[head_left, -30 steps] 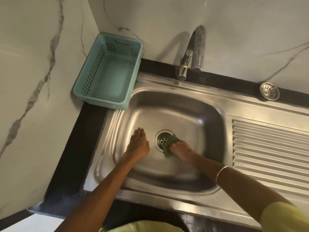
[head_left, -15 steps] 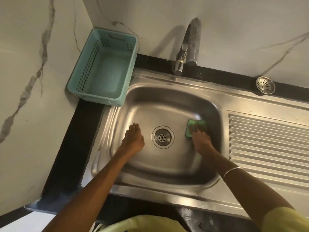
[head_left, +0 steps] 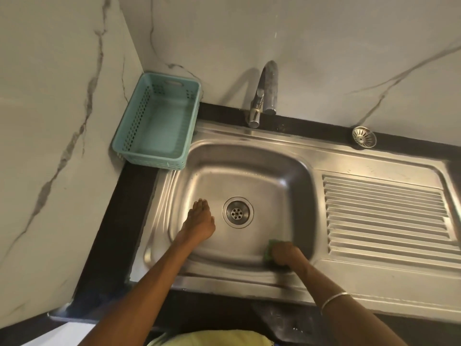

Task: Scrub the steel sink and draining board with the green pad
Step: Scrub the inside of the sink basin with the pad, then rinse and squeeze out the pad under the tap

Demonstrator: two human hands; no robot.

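The steel sink has a round drain in the middle of its basin. The ribbed draining board lies to its right. My right hand grips the green pad at the basin's near right corner, against the floor and front wall. Only a small strip of the pad shows left of my fingers. My left hand rests flat on the basin floor, left of the drain, fingers straight and together.
A teal plastic basket stands in the back left corner on the black counter. A steel tap rises behind the basin. A loose drain strainer lies on the counter at the back right. Marble walls close in left and behind.
My right hand has swept the green pad from the drain to the basin's right side, then back toward me into the near right corner. My left hand has stayed put.
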